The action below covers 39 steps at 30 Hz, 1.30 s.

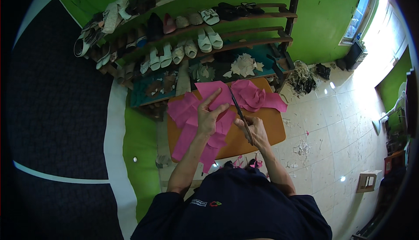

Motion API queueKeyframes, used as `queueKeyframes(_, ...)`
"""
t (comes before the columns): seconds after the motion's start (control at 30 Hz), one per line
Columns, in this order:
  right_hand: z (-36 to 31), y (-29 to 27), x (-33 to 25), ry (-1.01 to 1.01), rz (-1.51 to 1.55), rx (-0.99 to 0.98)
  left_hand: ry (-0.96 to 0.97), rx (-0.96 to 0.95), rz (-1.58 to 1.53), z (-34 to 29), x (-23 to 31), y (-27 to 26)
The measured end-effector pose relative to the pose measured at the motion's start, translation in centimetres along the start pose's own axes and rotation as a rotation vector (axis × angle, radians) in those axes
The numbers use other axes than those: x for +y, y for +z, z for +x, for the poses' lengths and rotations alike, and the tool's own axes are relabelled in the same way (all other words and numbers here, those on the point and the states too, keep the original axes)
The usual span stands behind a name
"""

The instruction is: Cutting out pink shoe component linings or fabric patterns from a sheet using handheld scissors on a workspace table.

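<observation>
My left hand (207, 119) grips a pink sheet piece (209, 87), thumb and forefinger spread across it; whether it is leather or fabric I cannot tell. My right hand (256, 132) is closed round a pair of dark scissors (235, 102), whose blades point up and away along the piece's right edge. Under both hands stands an orange-brown table (274, 124). Large pink pieces (185, 133) lie on its left side, partly hidden by my left forearm. A crumpled pile of pink cuttings (248, 94) sits at the far right.
Behind the table, a wooden rack (262, 41) holds several shoes, sandals and scraps. Cream scraps (244, 65) lie on its lower shelf. Trimmings (302, 147) litter the tiled floor at right, with a heap of scraps (303, 78) beyond. A small wooden stool (369, 181) stands far right.
</observation>
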State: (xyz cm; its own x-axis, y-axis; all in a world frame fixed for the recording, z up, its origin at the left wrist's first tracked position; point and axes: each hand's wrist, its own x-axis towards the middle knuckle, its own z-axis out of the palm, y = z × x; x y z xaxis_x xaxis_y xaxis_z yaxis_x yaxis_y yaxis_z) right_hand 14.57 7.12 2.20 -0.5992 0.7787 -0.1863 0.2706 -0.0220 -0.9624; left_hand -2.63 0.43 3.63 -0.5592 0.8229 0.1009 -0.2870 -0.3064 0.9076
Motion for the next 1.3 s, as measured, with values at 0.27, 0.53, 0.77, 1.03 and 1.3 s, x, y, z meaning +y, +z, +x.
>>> queueKeyframes(0.27,-0.4,-1.0,-0.3,-0.005,-0.090,-0.039,-0.027,-0.020,0.044,-0.1,0.5,-0.7)
queueKeyframes(0.53,-1.5,-1.6,-0.6,0.044,-0.061,-0.080,-0.056,0.009,0.095,0.5,0.3,-1.6)
queueKeyframes(0.77,-0.8,-0.7,1.3,-0.044,0.012,-0.044,-0.042,-0.040,0.108,-0.6,0.2,0.4)
queueKeyframes(1.03,-0.5,-1.3,0.7,-0.031,-0.050,-0.040,-0.110,-0.092,0.075,-0.8,0.4,0.3)
queueKeyframes(1.3,-0.6,-1.5,0.7,-0.023,-0.001,-0.044,-0.067,-0.108,0.080,-0.6,0.1,0.9)
